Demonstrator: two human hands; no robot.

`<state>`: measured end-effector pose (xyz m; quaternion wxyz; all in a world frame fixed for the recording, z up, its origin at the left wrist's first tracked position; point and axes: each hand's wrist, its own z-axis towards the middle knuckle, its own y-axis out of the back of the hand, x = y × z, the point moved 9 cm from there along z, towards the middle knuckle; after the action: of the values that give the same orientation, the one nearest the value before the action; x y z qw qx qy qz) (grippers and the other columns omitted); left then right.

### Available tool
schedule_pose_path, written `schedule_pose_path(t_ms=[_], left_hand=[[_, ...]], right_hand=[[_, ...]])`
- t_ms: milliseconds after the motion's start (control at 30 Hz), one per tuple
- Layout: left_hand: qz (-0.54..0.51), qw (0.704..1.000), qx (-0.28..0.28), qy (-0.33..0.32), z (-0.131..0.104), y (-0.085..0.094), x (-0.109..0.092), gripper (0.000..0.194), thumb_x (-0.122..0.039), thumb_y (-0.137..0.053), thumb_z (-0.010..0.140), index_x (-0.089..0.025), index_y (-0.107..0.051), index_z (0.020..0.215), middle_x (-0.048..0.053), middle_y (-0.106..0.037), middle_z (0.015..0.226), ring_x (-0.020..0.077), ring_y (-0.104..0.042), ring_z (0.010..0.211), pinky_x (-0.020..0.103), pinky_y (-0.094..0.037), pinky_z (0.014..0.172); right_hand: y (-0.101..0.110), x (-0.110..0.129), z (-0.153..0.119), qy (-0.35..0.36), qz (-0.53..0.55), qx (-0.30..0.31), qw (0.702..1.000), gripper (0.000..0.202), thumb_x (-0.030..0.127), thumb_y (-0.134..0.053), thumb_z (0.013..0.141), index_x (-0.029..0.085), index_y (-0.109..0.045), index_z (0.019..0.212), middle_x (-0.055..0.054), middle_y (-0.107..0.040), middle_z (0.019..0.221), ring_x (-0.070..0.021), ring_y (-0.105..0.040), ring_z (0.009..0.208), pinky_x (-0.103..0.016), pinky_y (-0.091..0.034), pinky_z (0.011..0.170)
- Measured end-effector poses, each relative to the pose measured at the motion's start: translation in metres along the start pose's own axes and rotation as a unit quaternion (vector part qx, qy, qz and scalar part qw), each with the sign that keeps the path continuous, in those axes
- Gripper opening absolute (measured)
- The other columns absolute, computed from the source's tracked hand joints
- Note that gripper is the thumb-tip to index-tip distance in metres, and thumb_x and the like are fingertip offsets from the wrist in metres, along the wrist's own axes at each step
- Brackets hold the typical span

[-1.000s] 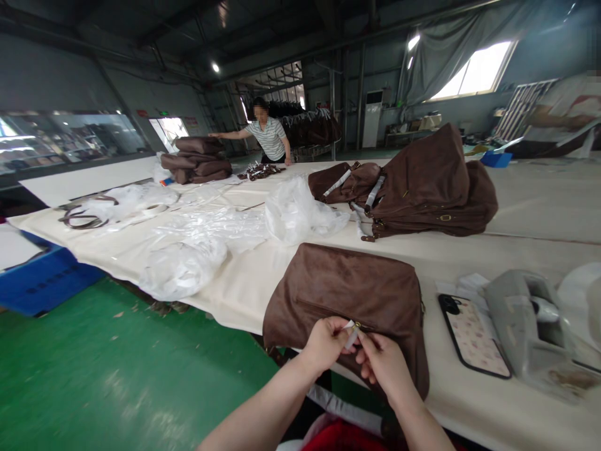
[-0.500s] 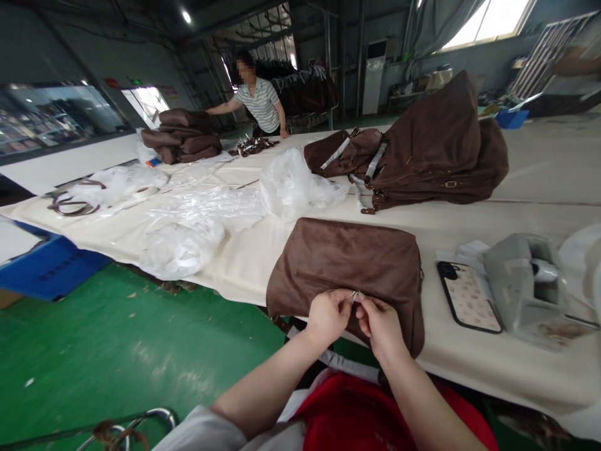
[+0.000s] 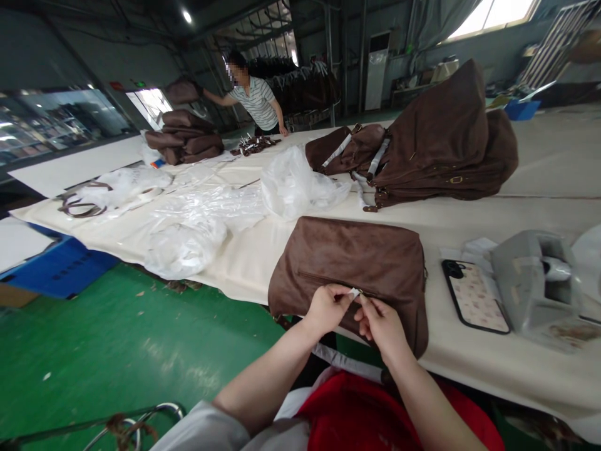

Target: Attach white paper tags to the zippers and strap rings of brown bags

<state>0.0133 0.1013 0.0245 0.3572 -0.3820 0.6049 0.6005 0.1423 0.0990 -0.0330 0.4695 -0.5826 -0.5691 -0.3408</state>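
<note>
A brown leather bag [image 3: 357, 250] lies flat at the table's near edge, a zipper line running across its upper face. Over its lower part, my left hand [image 3: 328, 308] pinches a small white piece [image 3: 354, 292] between thumb and fingers. My right hand [image 3: 381, 322] is right beside it, its thumb and fingertips pressed together at the right end of the same piece, by the zipper's end. What lies between the right fingertips is too small to name. A white-wrapped strap [image 3: 347, 363] hangs below the bag near my lap.
Right of the bag are a phone [image 3: 476, 296] and a grey tape dispenser [image 3: 535, 288]. Brown bags [image 3: 436, 138] are piled behind, clear plastic [image 3: 188, 247] lies left. Across the table a person [image 3: 258, 100] stands by stacked brown pieces [image 3: 188, 138].
The white piece between my fingertips now shows larger and flatter. Across the table, the person has lifted a brown piece off the stack. The view has shifted slightly.
</note>
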Motion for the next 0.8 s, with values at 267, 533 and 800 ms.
schedule_pose_path(t_ms=[267, 533, 800], left_hand=[[0.085, 0.995, -0.022, -0.042, -0.004, 0.006, -0.014, 0.023, -0.019, -0.054, 0.085, -0.019, -0.076, 0.086, 0.003, -0.071, 0.078, 0.0145, -0.063, 0.072, 0.023, -0.049, 0.069], [0.444, 0.849, -0.106, -0.266, -0.037, -0.014, -0.04, 0.033, -0.024, -0.043, 0.095, -0.015, -0.059, 0.122, 0.008, -0.065, 0.093, 0.0184, -0.059, 0.082, 0.031, -0.052, 0.071], [0.484, 0.806, -0.037, -0.339, -0.048, -0.022, -0.026, 0.04, -0.02, -0.035, 0.097, -0.009, -0.05, 0.132, 0.011, -0.065, 0.103, 0.019, -0.06, 0.091, 0.03, -0.053, 0.075]], right_hand=[[-0.01, -0.002, 0.008, -0.007, 0.048, 0.004, 0.999, 0.04, 0.053, -0.072, 0.066, 0.015, -0.063, 0.07, 0.002, -0.054, 0.053, -0.004, -0.035, 0.032, -0.019, -0.016, 0.03], [-0.009, 0.002, 0.009, -0.001, 0.102, -0.026, 0.994, 0.035, 0.045, -0.074, 0.064, 0.016, -0.056, 0.058, 0.002, -0.052, 0.051, -0.0044, -0.034, 0.033, -0.02, -0.019, 0.03], [-0.01, 0.0, 0.004, -0.011, 0.09, -0.003, 0.996, 0.041, 0.054, -0.074, 0.065, 0.015, -0.062, 0.066, 0.001, -0.055, 0.052, -0.005, -0.034, 0.033, -0.02, -0.018, 0.03]])
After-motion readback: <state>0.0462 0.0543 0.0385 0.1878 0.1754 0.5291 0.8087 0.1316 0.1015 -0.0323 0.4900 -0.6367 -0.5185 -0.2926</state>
